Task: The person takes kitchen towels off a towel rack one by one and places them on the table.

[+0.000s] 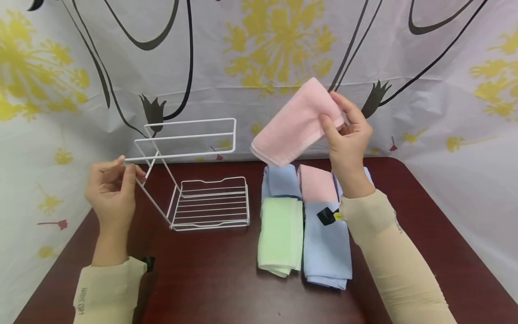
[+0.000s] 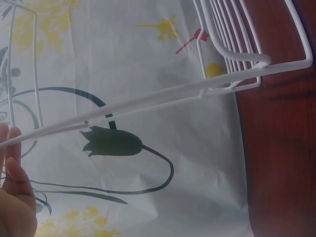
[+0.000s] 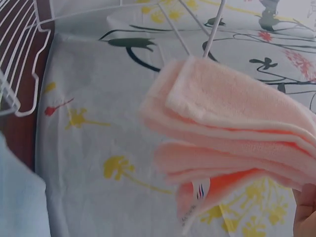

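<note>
A folded pink towel (image 1: 297,123) is pinched at its right end by my right hand (image 1: 351,135), up in the air above the other towels. In the right wrist view the folded layers of this pink towel (image 3: 237,108) and a small white label (image 3: 197,195) show. My left hand (image 1: 113,189) holds the upper left corner of a white wire rack (image 1: 182,155), thumb and fingers on the wire. The left wrist view shows the rack's long side wire (image 2: 148,101) running from the fingers down to the shelf. The rack's lower shelf (image 1: 214,202) rests on the table.
Right of the rack lie folded towels: a green one (image 1: 280,234), a blue one (image 1: 328,247) in front, another blue one (image 1: 283,180) and a pink one (image 1: 317,183) behind. A further blue towel is partly hidden by my right arm. A patterned sheet (image 1: 251,103) hangs behind the dark red table (image 1: 210,274).
</note>
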A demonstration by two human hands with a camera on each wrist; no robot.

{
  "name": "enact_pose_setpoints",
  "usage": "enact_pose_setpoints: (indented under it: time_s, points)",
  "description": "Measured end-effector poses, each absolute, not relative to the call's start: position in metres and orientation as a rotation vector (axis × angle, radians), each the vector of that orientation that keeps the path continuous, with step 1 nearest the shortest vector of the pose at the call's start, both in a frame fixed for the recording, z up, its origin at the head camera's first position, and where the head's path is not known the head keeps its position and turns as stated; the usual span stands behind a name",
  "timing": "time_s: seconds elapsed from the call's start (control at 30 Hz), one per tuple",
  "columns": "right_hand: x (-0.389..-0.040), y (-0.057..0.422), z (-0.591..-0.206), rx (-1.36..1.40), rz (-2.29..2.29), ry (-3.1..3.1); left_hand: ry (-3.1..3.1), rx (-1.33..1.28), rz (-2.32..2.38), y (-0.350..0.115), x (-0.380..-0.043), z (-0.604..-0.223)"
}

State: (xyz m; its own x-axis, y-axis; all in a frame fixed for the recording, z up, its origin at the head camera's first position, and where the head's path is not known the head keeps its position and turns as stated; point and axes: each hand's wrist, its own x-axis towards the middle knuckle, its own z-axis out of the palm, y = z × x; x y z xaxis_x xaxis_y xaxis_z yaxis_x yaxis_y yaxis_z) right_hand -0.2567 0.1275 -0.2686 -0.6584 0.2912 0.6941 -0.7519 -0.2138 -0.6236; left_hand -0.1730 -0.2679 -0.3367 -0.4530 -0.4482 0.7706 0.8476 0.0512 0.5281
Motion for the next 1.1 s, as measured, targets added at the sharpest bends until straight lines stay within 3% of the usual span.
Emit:
enact_pose_setpoints:
  time_s: [0.5, 1.1]
  points:
    - [-0.241, 0.197, -0.3, 0.782, 1.885, -1.579, -1.41, -0.446, -1.554, -0.27, -0.171, -0.335]
    - [-0.204, 0.276, -0.294, 0.78, 2.004, -1.603, -1.496, -0.437, -1.5, -0.274, -0.168, -0.332]
